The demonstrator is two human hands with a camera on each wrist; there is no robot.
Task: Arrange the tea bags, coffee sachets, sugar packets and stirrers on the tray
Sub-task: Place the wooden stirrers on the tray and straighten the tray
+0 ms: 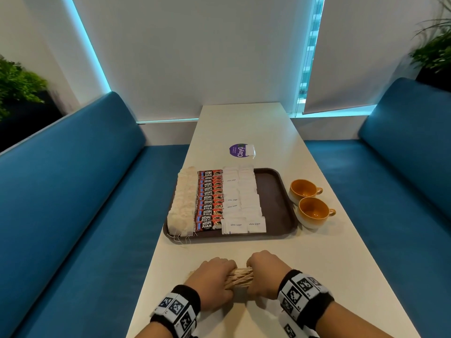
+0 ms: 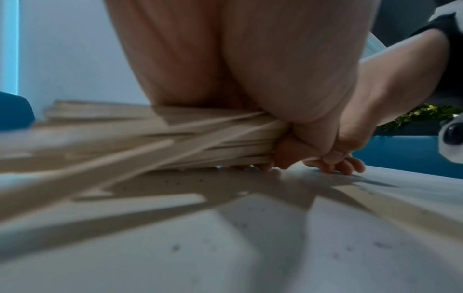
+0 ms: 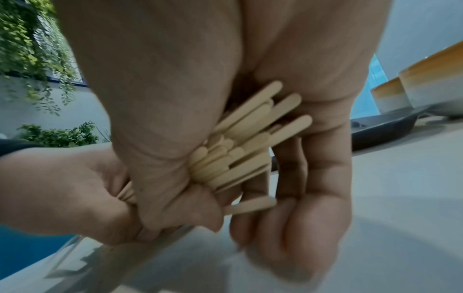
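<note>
Both hands, the left hand [image 1: 211, 279] and right hand [image 1: 264, 273], clenched a splayed bundle of stirrers [image 1: 239, 277] near the table's [image 1: 341, 276] front edge, short of the tray [image 1: 273, 191], where uneven sticks risked slipping loose and scattering

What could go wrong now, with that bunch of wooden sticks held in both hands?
The stirrers look splayed, not squared up, so some could slip from the left hand or right hand when lifted. One stick already pokes out apart from the bunch. Only a bare strip at the tray's right side is free; setting them down could nudge the sugar packets or the two cups just beside it.
</note>
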